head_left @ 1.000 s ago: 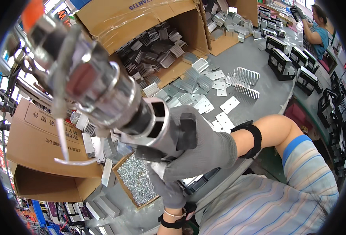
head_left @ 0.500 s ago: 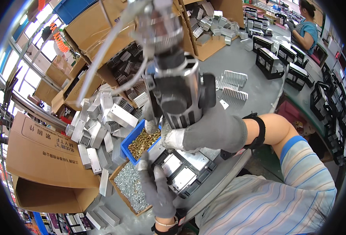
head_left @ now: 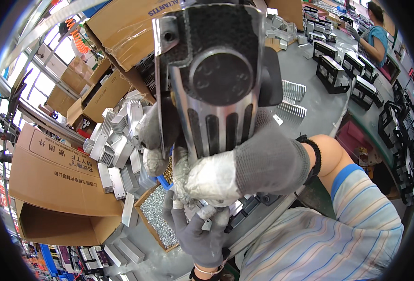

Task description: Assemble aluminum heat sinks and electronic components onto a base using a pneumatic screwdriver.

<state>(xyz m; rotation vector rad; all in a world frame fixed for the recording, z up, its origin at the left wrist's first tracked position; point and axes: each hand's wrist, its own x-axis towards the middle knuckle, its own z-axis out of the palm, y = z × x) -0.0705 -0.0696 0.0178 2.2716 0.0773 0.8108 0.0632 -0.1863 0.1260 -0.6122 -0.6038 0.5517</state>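
The right hand, gloved in grey with whitish wrapping on its fingers, is closing firmly around a metal-and-black tool, which is filling the upper middle of the view. The tool's round dark disc is facing the camera, and fingers are showing on both sides of its body. The left hand, also gloved, is lying palm down just below, its fingers bending and spreading a little; a small silvery piece is showing among them, but whether they are gripping it I cannot tell. A black unit is lying under and beside the hands at the tabletop's near edge, the right hand partly hiding it.

To the left of the hands, a blue bin is holding brass-coloured bits, and an open box is holding silvery ones. Metal blocks are lying heaped beyond these, with a carton sitting open farther left. Two finned pieces are resting right of the tool. Black frames are standing at the far right, where a co-worker in blue is working.
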